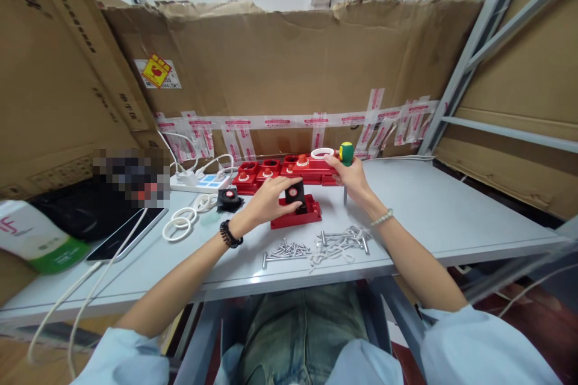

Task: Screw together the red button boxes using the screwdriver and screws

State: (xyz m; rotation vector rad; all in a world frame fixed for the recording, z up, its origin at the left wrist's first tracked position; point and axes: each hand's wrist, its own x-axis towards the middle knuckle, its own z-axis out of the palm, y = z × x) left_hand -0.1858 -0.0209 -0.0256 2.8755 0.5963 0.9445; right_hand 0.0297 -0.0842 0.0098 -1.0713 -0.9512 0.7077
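Observation:
My left hand (pixel 275 200) pinches a black square part (pixel 295 193) with a red round centre between thumb and fingers. The part is upright at an open red housing (pixel 295 219); whether it touches the housing's floor is hidden. My right hand (pixel 352 179) is closed around a screwdriver (pixel 346 153) with a green and yellow handle, its shaft pointing down. By that hand's fingertips is a white ring (pixel 322 154), over the row of red housings (pixel 270 173); I cannot tell whether the fingers grip it. A similar black part (pixel 229 199) lies to the left.
Small screws (pixel 289 249) and a pile of metal pins and clips (pixel 343 243) lie near the front edge. Several white rings (pixel 178 225), a power strip (pixel 201 183), a tablet-like device (pixel 129 234) and cables are on the left. Cardboard (pixel 289 66) walls the back.

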